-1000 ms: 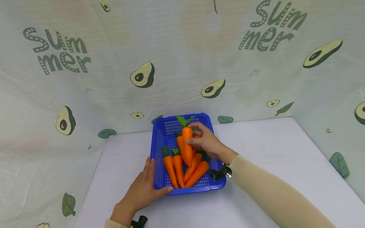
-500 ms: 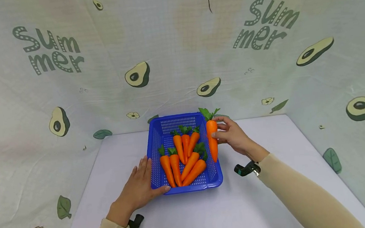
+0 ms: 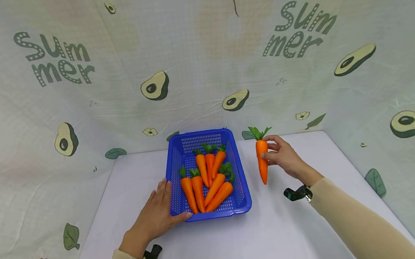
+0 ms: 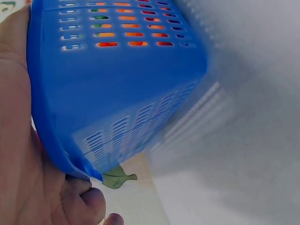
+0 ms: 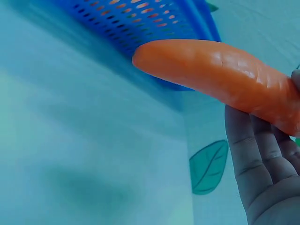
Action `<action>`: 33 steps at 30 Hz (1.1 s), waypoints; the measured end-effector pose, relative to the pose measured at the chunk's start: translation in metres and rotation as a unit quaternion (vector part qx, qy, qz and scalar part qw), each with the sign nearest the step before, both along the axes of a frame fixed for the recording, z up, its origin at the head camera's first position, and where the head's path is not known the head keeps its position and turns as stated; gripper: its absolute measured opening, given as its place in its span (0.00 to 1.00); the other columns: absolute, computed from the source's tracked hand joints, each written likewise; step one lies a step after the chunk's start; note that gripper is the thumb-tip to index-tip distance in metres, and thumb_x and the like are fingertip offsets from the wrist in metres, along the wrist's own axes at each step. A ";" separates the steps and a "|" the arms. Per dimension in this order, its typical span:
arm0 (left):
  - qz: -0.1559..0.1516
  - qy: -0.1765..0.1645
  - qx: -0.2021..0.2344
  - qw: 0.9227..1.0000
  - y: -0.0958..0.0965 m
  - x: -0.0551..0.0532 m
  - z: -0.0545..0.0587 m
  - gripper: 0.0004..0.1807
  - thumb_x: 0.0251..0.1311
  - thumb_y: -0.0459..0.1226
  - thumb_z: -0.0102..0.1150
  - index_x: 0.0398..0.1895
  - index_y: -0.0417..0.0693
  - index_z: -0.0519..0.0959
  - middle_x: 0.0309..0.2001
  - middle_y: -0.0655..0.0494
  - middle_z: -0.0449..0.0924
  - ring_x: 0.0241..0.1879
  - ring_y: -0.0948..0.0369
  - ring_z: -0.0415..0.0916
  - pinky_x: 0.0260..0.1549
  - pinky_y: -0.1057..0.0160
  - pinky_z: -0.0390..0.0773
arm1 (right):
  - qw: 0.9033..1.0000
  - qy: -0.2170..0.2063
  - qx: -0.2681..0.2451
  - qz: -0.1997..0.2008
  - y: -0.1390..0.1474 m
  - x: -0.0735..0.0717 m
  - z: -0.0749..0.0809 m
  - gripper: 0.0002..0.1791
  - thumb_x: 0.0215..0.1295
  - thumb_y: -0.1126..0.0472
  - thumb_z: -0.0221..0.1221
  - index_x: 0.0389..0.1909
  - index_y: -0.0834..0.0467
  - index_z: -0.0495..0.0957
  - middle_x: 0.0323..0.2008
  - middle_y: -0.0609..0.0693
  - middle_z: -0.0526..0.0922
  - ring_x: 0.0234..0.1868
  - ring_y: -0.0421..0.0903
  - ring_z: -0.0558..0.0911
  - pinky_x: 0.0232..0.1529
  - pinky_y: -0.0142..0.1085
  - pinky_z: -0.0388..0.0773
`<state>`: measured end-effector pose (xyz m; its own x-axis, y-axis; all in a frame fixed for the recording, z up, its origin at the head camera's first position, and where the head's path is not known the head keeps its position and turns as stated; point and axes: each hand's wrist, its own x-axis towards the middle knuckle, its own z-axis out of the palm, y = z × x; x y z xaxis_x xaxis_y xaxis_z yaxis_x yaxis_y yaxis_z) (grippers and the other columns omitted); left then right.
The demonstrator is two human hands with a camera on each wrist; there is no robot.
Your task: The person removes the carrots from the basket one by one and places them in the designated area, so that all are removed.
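Head view: a carrot [image 3: 263, 170] is being pinched by the right hand [image 3: 286, 156] over the tabletop [image 3: 238, 241], right of the basket [image 3: 221, 214] being braced by the straight-fingered left hand [image 3: 155, 215]. Left wrist view: its rim [image 4: 38, 93] is being touched. Right wrist view: apparently, unloading is being done; gentle lowering is likely being called for.

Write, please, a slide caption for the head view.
Right hand holds one carrot beside a blue basket of seven carrots; left hand rests on its rim.

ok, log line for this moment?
right hand: holds carrot, leaves up, outside basket | left hand: touches basket's near left corner | basket: other carrots inside
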<state>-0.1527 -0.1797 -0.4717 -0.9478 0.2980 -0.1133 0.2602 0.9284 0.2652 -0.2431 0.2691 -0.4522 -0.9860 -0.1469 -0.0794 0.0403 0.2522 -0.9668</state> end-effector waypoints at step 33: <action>0.009 -0.017 0.028 0.999 -0.004 0.002 -0.002 0.73 0.54 0.78 0.58 0.85 0.37 0.44 0.86 0.38 0.38 0.83 0.39 0.47 0.81 0.39 0.51 | 0.993 -0.052 0.106 -0.022 -0.018 -0.033 -0.060 0.36 0.74 0.62 0.64 0.77 0.60 0.61 0.73 0.73 0.67 0.61 0.67 0.81 0.51 0.49 0.89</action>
<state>-0.1502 -0.1833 -0.4741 -0.9490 0.2873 -0.1298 0.2331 0.9166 0.3247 -0.2758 0.2515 -0.5122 -0.9761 -0.0728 -0.2049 0.1520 0.4451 -0.8825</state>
